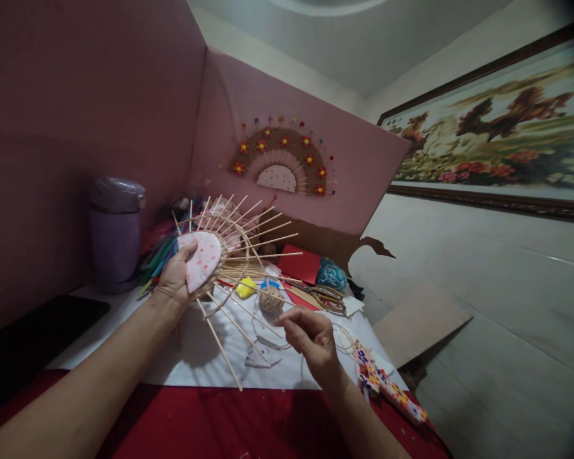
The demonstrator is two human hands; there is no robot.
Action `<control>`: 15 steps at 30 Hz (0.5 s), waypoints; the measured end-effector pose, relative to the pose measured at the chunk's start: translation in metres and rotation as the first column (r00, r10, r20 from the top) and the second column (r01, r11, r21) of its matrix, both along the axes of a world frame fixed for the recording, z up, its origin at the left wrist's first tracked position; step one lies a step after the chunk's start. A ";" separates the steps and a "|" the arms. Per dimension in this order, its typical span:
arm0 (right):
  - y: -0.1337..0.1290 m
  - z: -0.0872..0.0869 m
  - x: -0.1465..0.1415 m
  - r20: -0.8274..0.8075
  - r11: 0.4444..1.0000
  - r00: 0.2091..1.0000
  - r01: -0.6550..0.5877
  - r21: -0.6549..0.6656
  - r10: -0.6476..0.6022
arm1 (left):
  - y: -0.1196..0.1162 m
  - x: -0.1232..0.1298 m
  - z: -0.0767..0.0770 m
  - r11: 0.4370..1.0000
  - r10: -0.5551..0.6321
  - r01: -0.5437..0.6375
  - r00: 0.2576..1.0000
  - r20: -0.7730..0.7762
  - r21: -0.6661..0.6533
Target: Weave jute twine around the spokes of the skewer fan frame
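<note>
My left hand (176, 274) grips a half-round panel (205, 260) covered in white cloth with pink dots, its thumb across the front. Thin wooden sticks (272, 241) fan out from the panel's curved edge. Twine (247, 245) is woven close to the panel and also runs in a wider loop across the sticks. My right hand (313, 341) is closed in a pinch near the lower right stick ends; what lies between its fingertips is too fine to make out. Just beyond it, a ball of brown twine (271, 299) rests on the white table covering (172, 357).
Scissors (329, 298), blue yarn (331, 274) and red sheets (299, 263) lie at the back right. A flower-patterned glue gun (392, 392) is at the right edge. Left stands a purple tumbler (115, 236). A finished fan-shaped decoration (282, 153) hangs on the pink board (354, 166).
</note>
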State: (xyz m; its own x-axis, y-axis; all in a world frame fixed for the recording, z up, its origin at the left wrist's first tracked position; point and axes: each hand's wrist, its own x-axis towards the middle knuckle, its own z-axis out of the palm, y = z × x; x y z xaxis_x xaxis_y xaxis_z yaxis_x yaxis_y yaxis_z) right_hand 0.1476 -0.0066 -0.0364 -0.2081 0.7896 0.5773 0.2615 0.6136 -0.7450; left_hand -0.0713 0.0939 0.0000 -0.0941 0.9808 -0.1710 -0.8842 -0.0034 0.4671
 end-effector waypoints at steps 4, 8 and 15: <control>0.004 -0.005 -0.006 0.049 0.997 0.998 -0.028 -0.077 0.031 | 0.003 0.000 -0.004 0.998 -0.035 0.035 0.999 -0.009 0.045; -0.002 -0.009 -0.014 0.360 0.996 0.932 -0.062 0.062 0.036 | 0.003 0.006 -0.008 0.994 -0.091 0.092 0.996 -0.021 0.060; -0.001 -0.017 -0.019 0.546 0.981 0.837 -0.123 0.150 0.021 | -0.006 0.028 -0.013 0.988 -0.145 0.145 0.989 0.005 0.055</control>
